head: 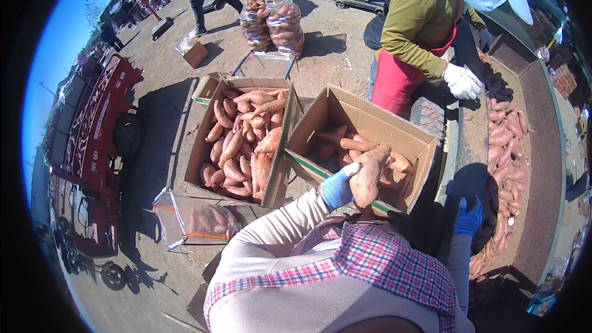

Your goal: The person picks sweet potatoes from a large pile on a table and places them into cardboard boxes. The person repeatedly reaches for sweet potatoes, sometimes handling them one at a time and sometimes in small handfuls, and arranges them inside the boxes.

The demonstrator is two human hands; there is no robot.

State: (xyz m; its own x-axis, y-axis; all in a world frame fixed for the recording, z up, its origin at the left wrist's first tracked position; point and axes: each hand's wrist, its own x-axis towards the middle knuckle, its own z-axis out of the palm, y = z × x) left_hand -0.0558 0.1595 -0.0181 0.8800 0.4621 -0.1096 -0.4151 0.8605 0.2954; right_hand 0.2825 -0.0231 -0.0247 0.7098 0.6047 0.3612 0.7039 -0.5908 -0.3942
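My left hand point(340, 186), in a blue and white glove, grips a large sweet potato point(368, 173) over the near edge of a cardboard box point(384, 111) partly filled with sweet potatoes. To the right, my right hand point(467, 217), in a blue glove, is at the side edge of a truck bed, its fingers apart and nothing seen in it. Beyond that edge lies a long pile of loose sweet potatoes point(508, 148). Left of the first box stands another cardboard box point(282, 171), heaped with sweet potatoes.
A co-worker in a red apron point(397, 81) stands at the truck bed, white-gloved hands over its edge. Two filled plastic bags point(285, 27) stand on the ground ahead. A wire-framed bag point(208, 217) lies left of me. A red cargo tricycle point(99, 148) is farther left.
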